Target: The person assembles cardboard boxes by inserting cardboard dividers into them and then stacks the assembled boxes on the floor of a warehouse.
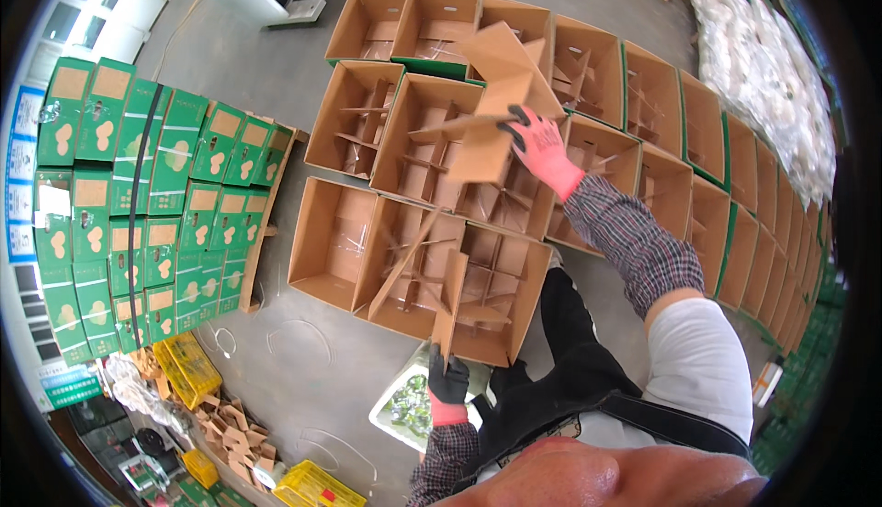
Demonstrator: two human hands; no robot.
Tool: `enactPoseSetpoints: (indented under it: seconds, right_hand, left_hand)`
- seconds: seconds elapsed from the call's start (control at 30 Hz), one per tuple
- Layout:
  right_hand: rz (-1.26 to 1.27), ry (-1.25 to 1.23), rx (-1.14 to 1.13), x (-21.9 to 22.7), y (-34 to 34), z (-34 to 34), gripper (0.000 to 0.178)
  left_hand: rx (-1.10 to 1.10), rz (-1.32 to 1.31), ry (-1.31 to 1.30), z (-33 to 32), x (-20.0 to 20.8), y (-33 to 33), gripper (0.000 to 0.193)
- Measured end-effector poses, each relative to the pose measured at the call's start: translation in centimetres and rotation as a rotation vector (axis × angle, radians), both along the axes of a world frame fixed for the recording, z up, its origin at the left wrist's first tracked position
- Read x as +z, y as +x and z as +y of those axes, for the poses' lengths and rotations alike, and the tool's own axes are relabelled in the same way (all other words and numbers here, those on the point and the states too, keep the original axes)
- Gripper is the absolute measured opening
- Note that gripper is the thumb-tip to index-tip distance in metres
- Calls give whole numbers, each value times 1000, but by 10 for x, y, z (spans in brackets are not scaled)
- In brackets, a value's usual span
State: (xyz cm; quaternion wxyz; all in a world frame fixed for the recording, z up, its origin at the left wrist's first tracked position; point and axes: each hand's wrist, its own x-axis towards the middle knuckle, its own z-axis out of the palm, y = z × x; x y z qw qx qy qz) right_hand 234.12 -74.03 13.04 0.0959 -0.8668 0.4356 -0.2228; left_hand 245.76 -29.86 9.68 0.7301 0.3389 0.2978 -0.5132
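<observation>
My right hand [544,146], in a pink glove with dark fingertips, grips a cardboard divider [510,71] above the open cartons. Its crossed panels are tilted and partly spread. Closer to me, my left hand [448,378] is closed on the lower end of another cardboard divider [448,309], which stands up at a near carton [516,337]. Divider grids stand inside that carton and several around it. The carton [322,245] at the near left has no divider in it. My fingertips are partly hidden behind the cardboard.
Long rows of open cartons [657,176] run off to the right. Green printed boxes [175,153] are stacked on a pallet at left. A white crate [390,406] with small green packets stands by my legs. Yellow crates [317,487] and cardboard scraps lie at lower left.
</observation>
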Motion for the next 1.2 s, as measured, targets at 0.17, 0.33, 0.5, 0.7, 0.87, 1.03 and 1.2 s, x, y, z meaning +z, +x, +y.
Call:
enactPoseSetpoints:
  seconds: [0.17,0.33,0.5,0.7,0.87,1.03,1.2]
  right_hand:
    - [-73,-126,37,-34,75,-118,31]
    - [-139,-126,35,-94,151,-234,37]
    - [150,94,57,-179,132,-312,51]
    - [-200,1082,92,-249,-4,-149,43]
    - [-623,1912,474,-98,-53,-76,60]
    - [-324,1364,513,-60,-73,-60,60]
    - [-1166,2186,-103,-53,-54,-59,44]
  left_hand:
    - [118,51,-77,-19,-16,-29,37]
    - [268,116,-19,-53,-34,-65,26]
    - [269,72,112,-119,-34,-75,28]
    - [113,-120,282,-178,-17,-74,39]
    - [-91,-389,355,-227,5,-49,36]
    - [-322,-586,377,-297,33,-41,32]
    - [-480,-780,327,-378,64,-32,32]
